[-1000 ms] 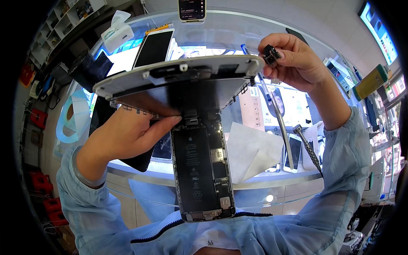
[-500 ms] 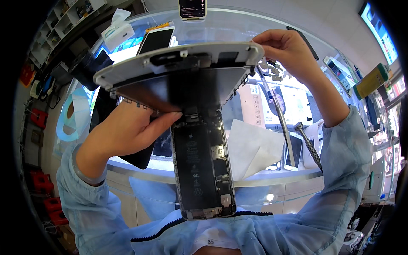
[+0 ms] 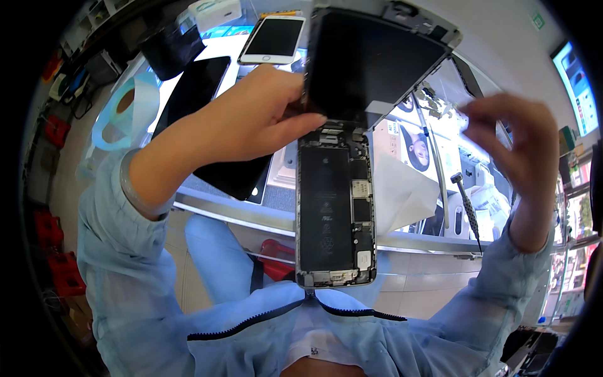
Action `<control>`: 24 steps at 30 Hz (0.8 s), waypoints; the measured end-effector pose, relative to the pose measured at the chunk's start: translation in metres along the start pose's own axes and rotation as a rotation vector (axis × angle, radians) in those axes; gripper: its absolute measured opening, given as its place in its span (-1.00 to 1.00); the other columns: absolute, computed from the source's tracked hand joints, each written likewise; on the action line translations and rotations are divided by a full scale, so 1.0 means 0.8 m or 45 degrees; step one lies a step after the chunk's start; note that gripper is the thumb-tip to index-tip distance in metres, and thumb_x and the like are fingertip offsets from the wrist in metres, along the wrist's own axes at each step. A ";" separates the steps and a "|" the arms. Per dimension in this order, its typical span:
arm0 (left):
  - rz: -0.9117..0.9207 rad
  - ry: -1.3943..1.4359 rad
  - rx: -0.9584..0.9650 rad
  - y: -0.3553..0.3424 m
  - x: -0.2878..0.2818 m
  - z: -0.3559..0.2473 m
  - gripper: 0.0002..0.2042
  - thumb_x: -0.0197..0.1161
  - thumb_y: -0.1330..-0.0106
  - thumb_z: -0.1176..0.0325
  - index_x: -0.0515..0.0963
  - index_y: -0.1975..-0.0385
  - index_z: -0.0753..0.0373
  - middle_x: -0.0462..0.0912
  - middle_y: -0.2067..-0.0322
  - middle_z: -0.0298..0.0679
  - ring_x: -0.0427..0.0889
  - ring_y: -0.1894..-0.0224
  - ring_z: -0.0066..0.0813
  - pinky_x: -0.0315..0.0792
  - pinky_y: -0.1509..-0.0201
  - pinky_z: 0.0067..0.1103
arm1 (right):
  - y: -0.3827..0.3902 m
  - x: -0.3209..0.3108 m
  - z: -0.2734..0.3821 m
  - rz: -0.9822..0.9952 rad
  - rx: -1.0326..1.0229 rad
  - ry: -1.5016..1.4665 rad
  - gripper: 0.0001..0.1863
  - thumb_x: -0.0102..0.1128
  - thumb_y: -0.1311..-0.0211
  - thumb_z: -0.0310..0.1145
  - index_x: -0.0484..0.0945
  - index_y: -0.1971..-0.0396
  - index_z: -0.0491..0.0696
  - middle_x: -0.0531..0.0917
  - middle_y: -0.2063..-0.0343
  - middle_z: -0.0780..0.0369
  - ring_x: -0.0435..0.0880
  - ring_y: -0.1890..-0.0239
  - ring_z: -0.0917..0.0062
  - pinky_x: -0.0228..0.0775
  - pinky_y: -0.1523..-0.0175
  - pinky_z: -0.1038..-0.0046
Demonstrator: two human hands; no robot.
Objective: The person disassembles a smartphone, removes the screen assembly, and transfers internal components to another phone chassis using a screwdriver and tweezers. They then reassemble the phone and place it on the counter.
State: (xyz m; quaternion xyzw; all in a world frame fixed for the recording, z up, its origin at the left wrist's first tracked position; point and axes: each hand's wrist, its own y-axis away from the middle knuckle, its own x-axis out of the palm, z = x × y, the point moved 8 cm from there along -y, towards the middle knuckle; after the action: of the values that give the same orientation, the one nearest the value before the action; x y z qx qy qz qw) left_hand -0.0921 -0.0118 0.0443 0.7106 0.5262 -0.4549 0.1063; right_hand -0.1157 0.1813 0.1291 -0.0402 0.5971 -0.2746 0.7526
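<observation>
An opened smartphone stands in front of me, its body (image 3: 325, 207) showing a black battery and bare circuit parts. Its screen panel (image 3: 377, 63) is folded up past the top end, dark inner side toward me. My left hand (image 3: 270, 116) grips the phone where panel and body meet, thumb across the joint; its other fingers are partly hidden behind the panel. To the right of the panel, apart from it, my right hand (image 3: 518, 135) hangs in the air, slightly blurred. Its fingers are bent, with a gap to the thumb and nothing visible between them.
On the glass counter lie a white phone (image 3: 274, 39), a black phone-like slab (image 3: 195, 85), a roll of bluish film (image 3: 129, 113) and a white sheet (image 3: 405, 191). A screwdriver (image 3: 466, 204) rests near the counter's front edge. A black container (image 3: 166, 47) stands at the far left.
My right hand has let go of the panel's corner and moved right and down. The panel has been raised further upright, and my left hand with the phone has shifted right and up.
</observation>
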 end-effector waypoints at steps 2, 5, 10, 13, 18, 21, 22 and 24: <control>-0.006 -0.028 -0.013 -0.002 -0.001 -0.008 -0.84 0.21 -0.19 0.38 0.51 0.45 0.38 0.52 0.65 -0.14 0.47 0.62 -0.38 0.29 0.55 -0.56 | 0.015 0.031 0.024 0.078 0.091 0.019 -0.77 0.40 0.12 -0.46 0.62 0.38 -0.14 0.58 0.68 0.24 0.59 0.61 0.60 0.35 0.49 0.61; 0.053 -0.090 -0.025 -0.005 0.000 -0.005 -0.83 0.21 -0.21 0.38 0.55 0.41 0.41 0.54 0.62 -0.18 0.47 0.59 -0.53 0.29 0.52 -0.67 | 0.022 0.083 0.055 0.137 -0.214 0.241 -0.69 0.42 0.14 -0.22 0.60 0.45 -0.10 0.39 0.84 0.31 0.39 0.78 0.57 0.12 0.64 0.51; 0.040 0.001 -0.152 0.000 -0.001 0.004 -0.85 0.19 -0.22 0.44 0.52 0.32 0.41 0.58 0.51 -0.22 0.51 0.47 -0.61 0.39 0.40 -0.67 | 0.017 0.103 0.037 0.241 -0.082 0.221 -0.62 0.33 0.07 -0.06 0.55 0.38 -0.06 0.42 0.81 0.27 0.47 0.72 0.38 0.24 0.59 0.43; 0.044 0.030 -0.193 -0.001 0.001 0.007 -0.86 0.18 -0.23 0.47 0.51 0.28 0.40 0.58 0.47 -0.23 0.52 0.43 -0.62 0.40 0.36 -0.67 | 0.015 0.108 0.029 0.251 -0.053 0.219 -0.55 0.34 0.12 0.00 0.55 0.34 -0.05 0.41 0.82 0.26 0.46 0.73 0.38 0.23 0.60 0.43; 0.107 -0.043 -0.173 -0.002 0.002 0.004 -0.86 0.18 -0.23 0.47 0.50 0.28 0.40 0.59 0.45 -0.23 0.53 0.42 -0.60 0.41 0.34 -0.66 | 0.020 0.113 0.026 0.227 -0.080 0.170 -0.40 0.40 0.24 0.02 0.58 0.21 -0.08 0.27 0.83 0.36 0.31 0.79 0.58 0.06 0.63 0.52; 0.064 -0.039 -0.131 0.000 -0.001 0.004 -0.86 0.18 -0.23 0.44 0.51 0.30 0.39 0.58 0.48 -0.23 0.52 0.46 -0.59 0.39 0.37 -0.66 | 0.020 0.113 0.027 0.230 -0.081 0.165 -0.40 0.40 0.23 0.02 0.58 0.19 -0.08 0.27 0.83 0.36 0.31 0.79 0.58 0.05 0.63 0.52; 0.082 -0.103 -0.138 -0.001 -0.002 0.002 -0.86 0.19 -0.23 0.43 0.51 0.31 0.39 0.58 0.50 -0.23 0.51 0.47 -0.58 0.38 0.39 -0.65 | 0.021 0.114 0.025 0.230 -0.067 0.151 -0.40 0.40 0.23 0.02 0.58 0.19 -0.08 0.27 0.83 0.37 0.31 0.79 0.58 0.05 0.63 0.52; 0.118 -0.231 -0.151 -0.005 -0.004 -0.006 -0.85 0.19 -0.23 0.41 0.52 0.33 0.38 0.57 0.53 -0.23 0.49 0.50 -0.57 0.36 0.42 -0.65 | 0.020 0.113 0.025 0.249 -0.051 0.152 -0.43 0.37 0.18 0.03 0.57 0.21 -0.08 0.33 0.83 0.32 0.37 0.78 0.52 0.11 0.63 0.49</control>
State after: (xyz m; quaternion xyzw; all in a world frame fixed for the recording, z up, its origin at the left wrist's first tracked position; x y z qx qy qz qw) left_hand -0.0927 -0.0095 0.0509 0.6825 0.5072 -0.4798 0.2162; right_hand -0.0792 0.1477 0.0490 0.0198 0.6472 -0.1898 0.7381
